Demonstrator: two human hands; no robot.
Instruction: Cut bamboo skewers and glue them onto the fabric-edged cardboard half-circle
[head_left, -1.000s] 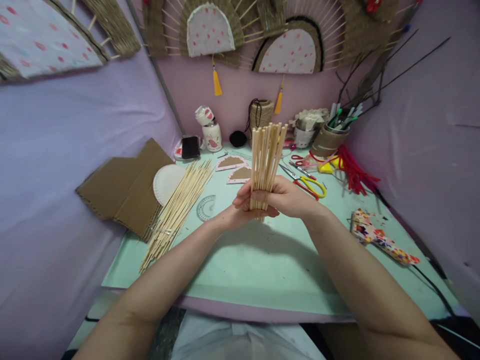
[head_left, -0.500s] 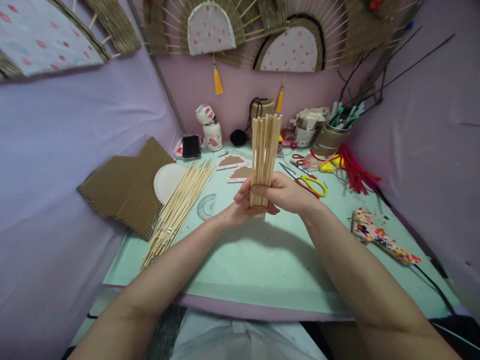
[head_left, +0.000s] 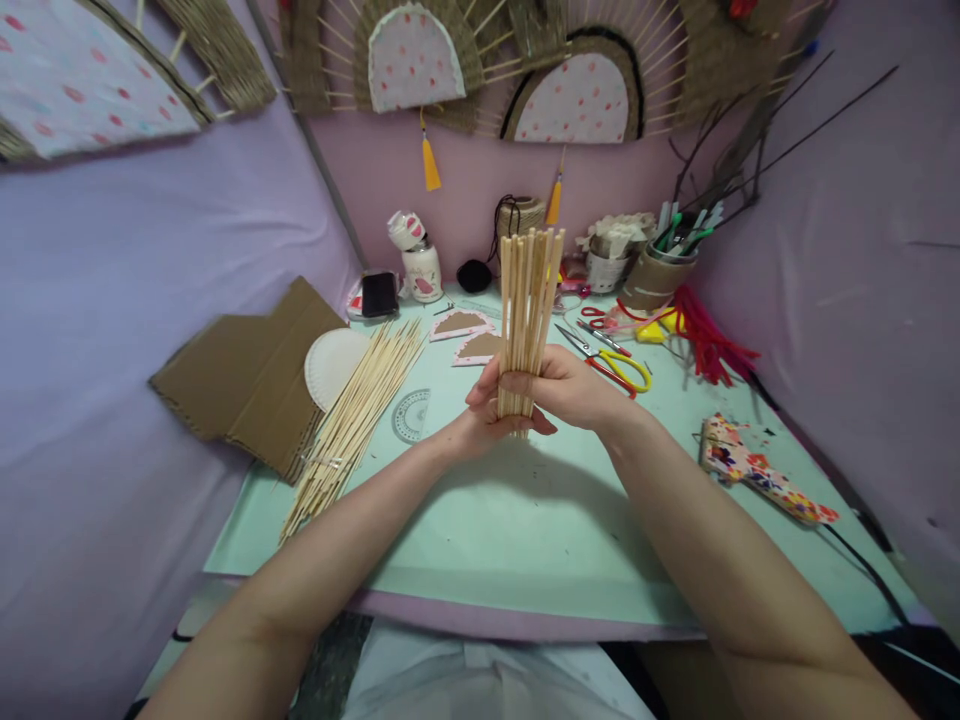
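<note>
Both hands hold a bundle of short bamboo sticks upright above the mint-green table. My left hand cups the bundle's lower end from the left and below, fingers wrapped. My right hand is closed round the same lower end from the right, thumb across the front. The sticks' tops stand level and close together, reaching up in front of the twine spool. A loose pile of long bamboo skewers lies on the table to the left of my hands.
Cardboard sheets and a white paper plate lie at the left. Yellow-handled scissors, red pipe cleaners, a floral glue gun and a pen cup sit at the right. A protractor lies near the skewers. Woven fans hang on the wall.
The bundle's tops have drawn together from a slight fan into a straighter, tighter stack. Both hands stay in place at its lower end.
</note>
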